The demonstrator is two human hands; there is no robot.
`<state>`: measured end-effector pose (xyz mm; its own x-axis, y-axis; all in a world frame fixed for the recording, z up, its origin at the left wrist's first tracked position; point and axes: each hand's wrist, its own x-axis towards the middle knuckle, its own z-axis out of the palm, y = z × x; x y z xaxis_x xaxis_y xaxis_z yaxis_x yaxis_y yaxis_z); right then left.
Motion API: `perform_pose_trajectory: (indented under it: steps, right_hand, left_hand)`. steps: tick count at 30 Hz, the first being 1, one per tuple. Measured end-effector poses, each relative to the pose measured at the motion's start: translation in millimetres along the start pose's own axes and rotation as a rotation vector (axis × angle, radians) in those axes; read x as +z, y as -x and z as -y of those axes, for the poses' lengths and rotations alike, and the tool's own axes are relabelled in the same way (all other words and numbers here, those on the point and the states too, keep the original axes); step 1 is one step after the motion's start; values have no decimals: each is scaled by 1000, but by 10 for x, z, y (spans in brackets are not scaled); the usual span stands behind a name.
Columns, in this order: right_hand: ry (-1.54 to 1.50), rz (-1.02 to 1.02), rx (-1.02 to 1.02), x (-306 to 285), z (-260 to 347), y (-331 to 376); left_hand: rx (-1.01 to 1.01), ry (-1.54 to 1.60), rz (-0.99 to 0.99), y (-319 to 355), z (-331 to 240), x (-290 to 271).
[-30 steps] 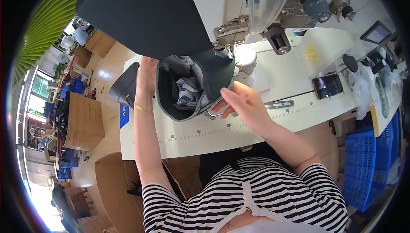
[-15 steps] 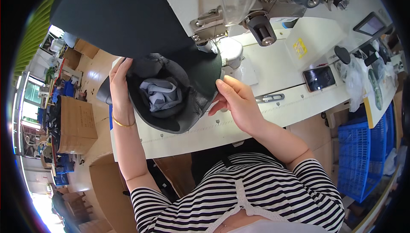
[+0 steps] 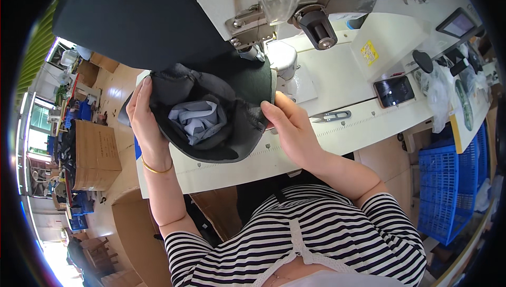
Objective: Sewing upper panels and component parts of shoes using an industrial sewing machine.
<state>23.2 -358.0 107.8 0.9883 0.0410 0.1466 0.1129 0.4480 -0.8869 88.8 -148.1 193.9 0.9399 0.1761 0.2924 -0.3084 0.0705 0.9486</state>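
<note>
A dark grey, bowl-shaped fabric piece [image 3: 211, 152], like an unfinished hat, lies on the white sewing machine table [image 3: 226, 174]. Crumpled lighter grey cloth [image 3: 196, 121] shows inside it. Its dark green-black flap [image 3: 250, 84] reaches to the metal presser foot area [image 3: 253, 52] of the machine. My left hand [image 3: 145, 121] grips the left side of the piece, fingers along its outer wall, thumb hidden. My right hand [image 3: 290, 129] pinches the right edge, thumb on top, just in front of the presser foot.
A dark panel [image 3: 137, 18] hangs over the upper left. Thread snips [image 3: 333, 116] and a phone [image 3: 394, 92] lie on the table to the right, near a plastic bag [image 3: 436, 109]. Blue crates [image 3: 440, 192] stand at the lower right, cardboard boxes [image 3: 97, 155] at the left.
The fabric piece has turned slightly and its flap edge has shifted at the presser foot. My left hand has slid a little lower along the side; my right pinch has moved slightly.
</note>
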Motion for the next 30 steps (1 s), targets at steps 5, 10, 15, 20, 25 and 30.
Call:
perform_pose_trajectory:
  steps: [5,10,15,20,25,30]
  right_hand:
    - [61,-4,-63,-94,-56,-90]
    - [152,91,-5,-181,18,-93]
    - [154,81,-2,-174,4,-154]
    - [64,38,35,-150,24,-191]
    - [11,23,43,-132,139,-204]
    - [25,62,1,-176,85,-231]
  left_hand:
    - [47,-48,-35,84,-23,63]
    - [72,-42,-67,103,-27,38]
    - [159,-83,-49,140,-58,55]
    - [191,-96,-84,184,-68,126]
    - [213,-109,-51,221,-59,150]
    - [220,-93,-65,230,-32,162]
